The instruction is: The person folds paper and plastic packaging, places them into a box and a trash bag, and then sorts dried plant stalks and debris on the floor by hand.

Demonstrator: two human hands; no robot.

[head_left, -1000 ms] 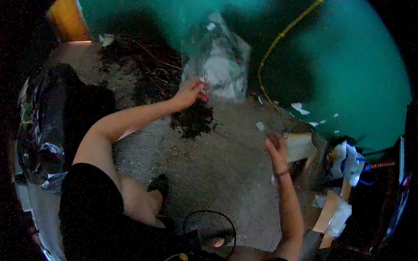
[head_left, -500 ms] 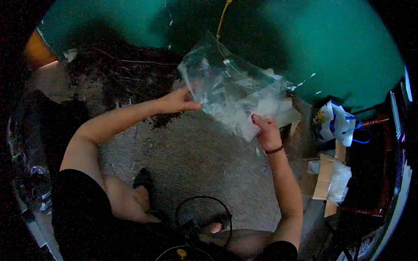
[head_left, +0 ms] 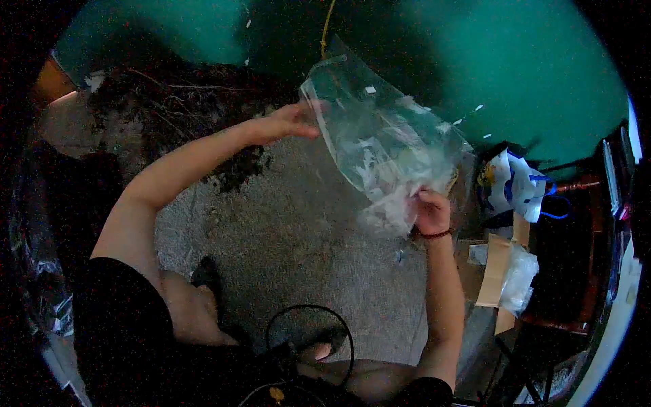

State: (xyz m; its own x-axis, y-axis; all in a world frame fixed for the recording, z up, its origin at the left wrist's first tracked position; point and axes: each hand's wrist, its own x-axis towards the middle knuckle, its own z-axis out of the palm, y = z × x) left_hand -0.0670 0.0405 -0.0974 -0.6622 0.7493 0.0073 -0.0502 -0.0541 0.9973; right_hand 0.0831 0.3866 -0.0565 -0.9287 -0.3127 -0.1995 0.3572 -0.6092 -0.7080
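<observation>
A large clear plastic bag [head_left: 369,119] is stretched between my two hands. Its left edge is pinched by my left hand [head_left: 295,122], whose fingertips show faintly through the film with the thumb on the near side. Lower and to the right, my right hand [head_left: 432,211] is closed on the bunched part of the bag, its fingers curled in. Whitish, crumpled material shows around that bunched part; whether it is inside the bag or folded film, I cannot tell.
Dark, root-like stems [head_left: 183,102] lie in a heap at the left. A yellow cord [head_left: 327,27] hangs beyond the bag. On the right are a white and blue carrier bag [head_left: 519,183] and an open cardboard box [head_left: 494,271] with clear plastic packets [head_left: 520,278].
My left hand has moved up and slightly right, while my right hand has moved right and a little down. The bag is drawn out longer, with its lower part more gathered.
</observation>
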